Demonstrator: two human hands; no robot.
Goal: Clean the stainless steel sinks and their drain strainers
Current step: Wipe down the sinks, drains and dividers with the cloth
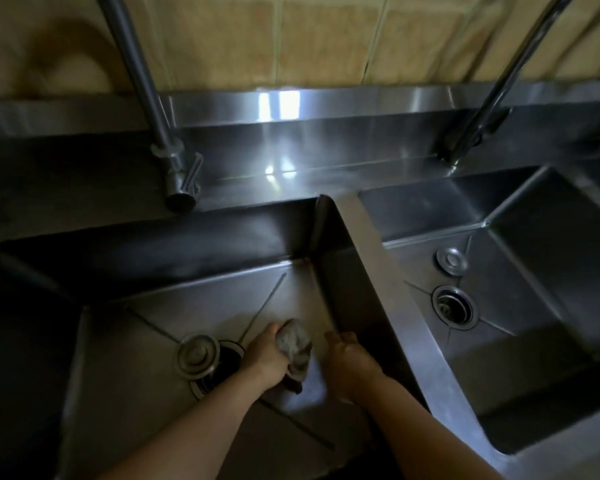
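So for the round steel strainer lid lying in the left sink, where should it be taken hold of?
By the raised central knob of the round steel strainer lid, pinched from straight above. It lies flat beside the open drain, so its thin rim offers little purchase. The left hand, holding the grey cloth, is nearest.

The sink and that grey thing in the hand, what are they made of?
The left sink looks like brushed stainless steel: grey and shiny, mirroring light. The grey rag that the left hand holds looks like soft, dull cloth, since it crumples and droops, though blur hides its weave.
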